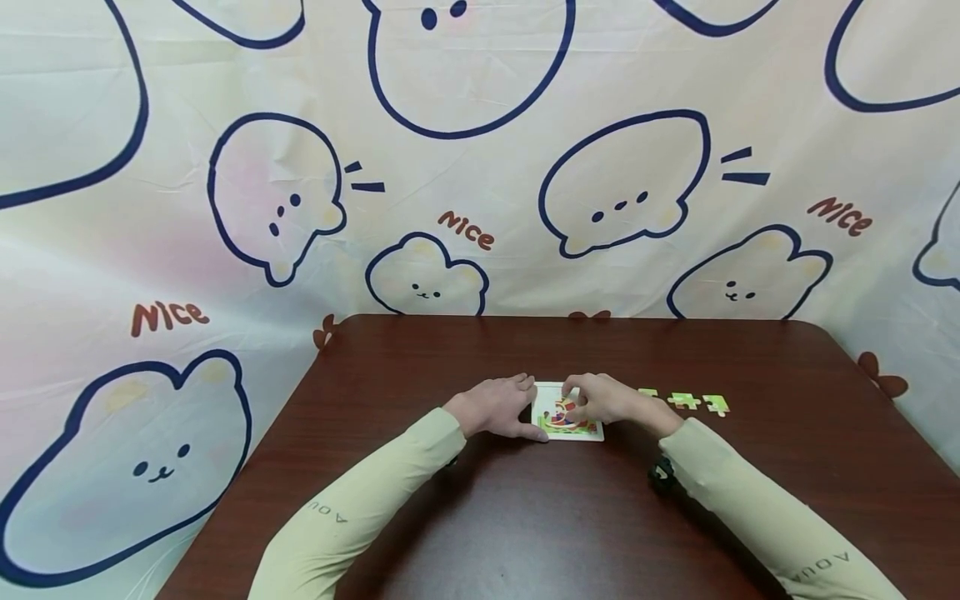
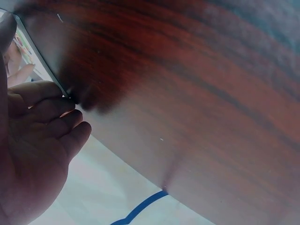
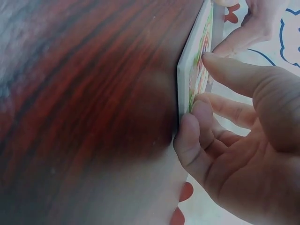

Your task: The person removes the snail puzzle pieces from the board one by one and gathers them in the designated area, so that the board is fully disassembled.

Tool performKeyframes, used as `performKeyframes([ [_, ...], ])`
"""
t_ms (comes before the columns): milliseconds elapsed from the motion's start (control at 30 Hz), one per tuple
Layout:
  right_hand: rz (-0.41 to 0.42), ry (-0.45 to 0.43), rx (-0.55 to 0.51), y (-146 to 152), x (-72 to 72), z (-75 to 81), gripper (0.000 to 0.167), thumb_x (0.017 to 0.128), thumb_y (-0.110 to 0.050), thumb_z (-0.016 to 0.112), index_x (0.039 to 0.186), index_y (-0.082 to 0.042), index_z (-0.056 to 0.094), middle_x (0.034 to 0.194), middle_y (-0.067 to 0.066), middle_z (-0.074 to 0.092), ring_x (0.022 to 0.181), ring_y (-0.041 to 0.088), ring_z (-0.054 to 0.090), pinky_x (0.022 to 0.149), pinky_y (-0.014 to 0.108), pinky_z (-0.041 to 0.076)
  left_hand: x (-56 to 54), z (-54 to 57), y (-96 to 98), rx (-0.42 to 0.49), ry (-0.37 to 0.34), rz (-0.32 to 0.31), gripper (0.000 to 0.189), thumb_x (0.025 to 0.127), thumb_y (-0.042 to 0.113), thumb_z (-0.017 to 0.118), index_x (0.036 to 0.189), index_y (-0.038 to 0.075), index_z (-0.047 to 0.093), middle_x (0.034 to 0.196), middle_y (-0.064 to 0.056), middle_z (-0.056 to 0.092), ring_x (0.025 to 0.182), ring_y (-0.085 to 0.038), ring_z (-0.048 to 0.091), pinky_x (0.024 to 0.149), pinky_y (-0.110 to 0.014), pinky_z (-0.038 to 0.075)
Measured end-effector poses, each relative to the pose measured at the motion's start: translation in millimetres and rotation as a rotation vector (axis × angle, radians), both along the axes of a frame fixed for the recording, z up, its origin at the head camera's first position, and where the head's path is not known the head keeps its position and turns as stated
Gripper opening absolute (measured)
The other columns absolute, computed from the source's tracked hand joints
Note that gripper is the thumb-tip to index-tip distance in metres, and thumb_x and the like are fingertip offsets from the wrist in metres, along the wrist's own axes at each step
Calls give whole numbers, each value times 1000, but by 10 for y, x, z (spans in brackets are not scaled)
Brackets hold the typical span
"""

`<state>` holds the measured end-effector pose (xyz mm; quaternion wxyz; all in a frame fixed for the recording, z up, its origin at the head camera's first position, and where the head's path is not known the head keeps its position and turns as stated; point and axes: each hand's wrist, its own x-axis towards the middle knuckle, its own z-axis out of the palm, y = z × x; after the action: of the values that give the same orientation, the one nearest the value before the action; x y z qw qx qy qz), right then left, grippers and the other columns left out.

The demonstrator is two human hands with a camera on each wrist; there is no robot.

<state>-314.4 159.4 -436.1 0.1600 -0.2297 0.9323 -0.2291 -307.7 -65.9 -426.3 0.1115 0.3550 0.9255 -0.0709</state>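
Note:
A small white-framed jigsaw puzzle board point(image 1: 590, 436) lies flat on the table, with a colourful picture on green. My left hand point(image 1: 498, 407) rests along its left side, thumb at the near left corner and relaxed fingers against the edge. In the left wrist view those fingertips point(image 2: 70, 104) touch the frame. My right hand point(image 1: 609, 398) bends over the board's right half, covering part of the picture. The right wrist view has its thumb and fingers point(image 3: 204, 110) apart on the picture and frame edge; I cannot tell whether a piece is under them.
Several green-and-yellow puzzle pieces point(image 1: 684, 401) lie in a row to the right of the board, one partly behind my right wrist. The dark brown wooden table point(image 1: 510, 517) ends at a cloth backdrop point(image 1: 517, 183) with cartoon outlines.

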Motion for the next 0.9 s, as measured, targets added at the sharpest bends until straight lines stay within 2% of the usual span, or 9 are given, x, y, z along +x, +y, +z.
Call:
performKeyframes([
  [400, 10, -23, -33, 21, -37, -40, 32, 88, -22, 75, 113, -12, 60, 79, 3, 62, 65, 15, 54, 57, 27, 44, 0, -17, -2, -2, 14, -4, 98, 84, 80, 45, 151, 9, 38, 160, -10, 32, 150, -22, 27, 118, -37, 32],
  [633, 24, -42, -33, 21, -55, -57, 31, 88, -20, 74, 112, -11, 56, 76, 3, 59, 62, 14, 51, 55, 26, 41, -10, -25, 6, 2, -8, 8, 97, 84, 79, 46, 152, 10, 37, 161, -10, 31, 150, -22, 27, 119, -37, 32],
  [900, 26, -36, -40, 2, -48, -38, 33, 88, -18, 75, 111, -11, 53, 83, 4, 61, 70, 15, 53, 61, 27, 44, -10, -8, 7, -5, -8, 4, 99, 84, 80, 45, 152, 9, 36, 161, -10, 31, 150, -22, 27, 119, -37, 31],
])
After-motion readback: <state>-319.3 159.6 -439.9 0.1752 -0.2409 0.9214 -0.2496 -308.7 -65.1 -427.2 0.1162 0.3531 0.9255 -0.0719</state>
